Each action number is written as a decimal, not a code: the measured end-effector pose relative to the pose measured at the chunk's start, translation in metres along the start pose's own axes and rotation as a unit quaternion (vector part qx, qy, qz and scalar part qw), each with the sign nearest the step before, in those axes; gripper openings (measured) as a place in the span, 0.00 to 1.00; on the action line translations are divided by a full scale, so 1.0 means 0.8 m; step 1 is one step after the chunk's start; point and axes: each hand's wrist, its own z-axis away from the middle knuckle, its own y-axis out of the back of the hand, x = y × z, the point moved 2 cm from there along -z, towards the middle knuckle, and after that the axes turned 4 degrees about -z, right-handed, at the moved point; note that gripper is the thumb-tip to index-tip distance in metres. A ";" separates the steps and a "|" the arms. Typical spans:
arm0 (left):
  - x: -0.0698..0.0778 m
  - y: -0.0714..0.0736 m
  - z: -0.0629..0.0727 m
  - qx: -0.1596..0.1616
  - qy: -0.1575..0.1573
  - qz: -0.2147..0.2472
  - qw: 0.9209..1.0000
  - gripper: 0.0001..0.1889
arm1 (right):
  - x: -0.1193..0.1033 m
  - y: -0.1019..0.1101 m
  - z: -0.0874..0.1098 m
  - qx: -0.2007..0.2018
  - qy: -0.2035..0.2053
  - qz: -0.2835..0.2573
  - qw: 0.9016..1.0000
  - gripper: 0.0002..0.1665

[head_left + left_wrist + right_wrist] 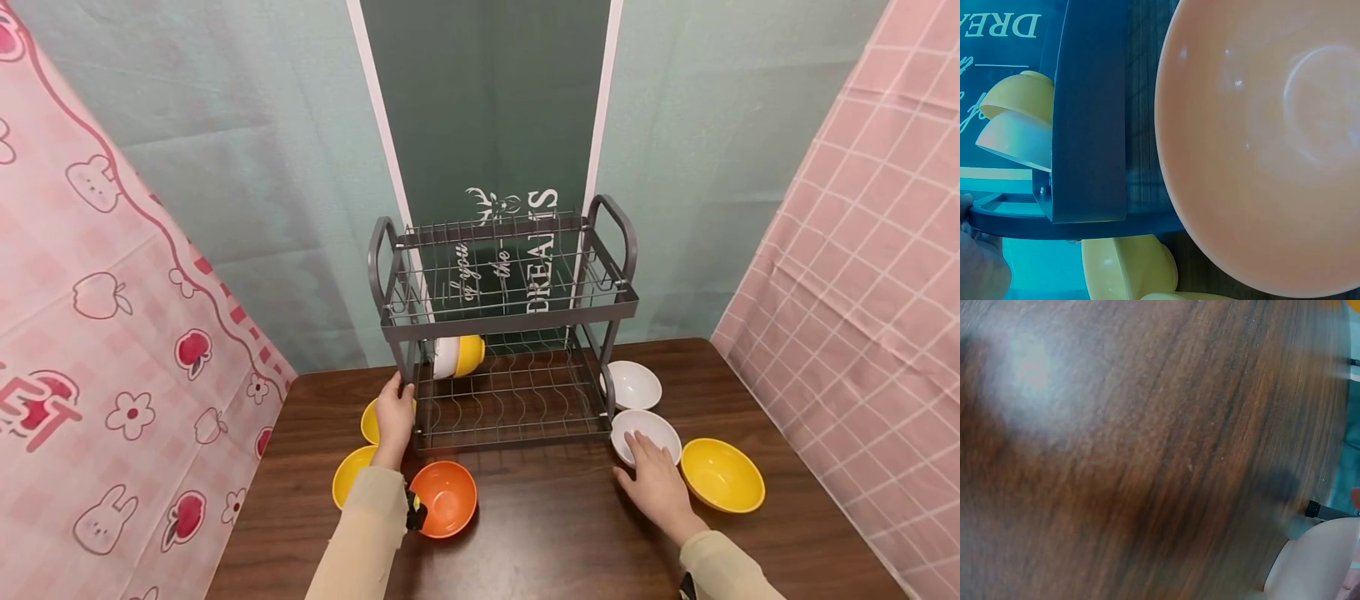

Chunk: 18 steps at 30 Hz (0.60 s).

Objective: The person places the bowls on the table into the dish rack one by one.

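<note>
A dark two-tier dish rack (510, 323) stands at the back of the wooden table. My left hand (393, 421) grips its lower left side; part of the grip is hidden. Inside the lower tier, a white bowl (446, 358) and a yellow bowl (471, 356) stand on edge, nested together. My right hand (658, 485) is at the nearer white bowl (647, 425), fingers reaching over its inside and thumb by the near rim. Another white bowl (636, 386) sits behind it. An orange bowl (446, 500) is beside my left wrist.
Right of my right hand lies a large yellow bowl (723, 475). Two more yellow bowls, one behind (371, 423) and one nearer (352, 471), are partly hidden by my left arm. Cloth hangings surround the table (540, 517) behind and at both sides.
</note>
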 end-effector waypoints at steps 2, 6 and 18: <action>0.000 0.000 0.000 0.000 0.002 0.000 1.000 0.20 | 0.001 -0.002 -0.001 -0.011 -0.004 0.004 1.000 0.38; -0.002 -0.001 -0.001 -0.002 0.006 -0.001 1.000 0.20 | 0.003 -0.005 -0.002 -0.012 0.001 0.016 1.000 0.34; -0.004 -0.002 -0.003 -0.001 0.007 0.003 1.000 0.20 | 0.000 -0.003 0.003 0.018 0.033 0.047 0.998 0.16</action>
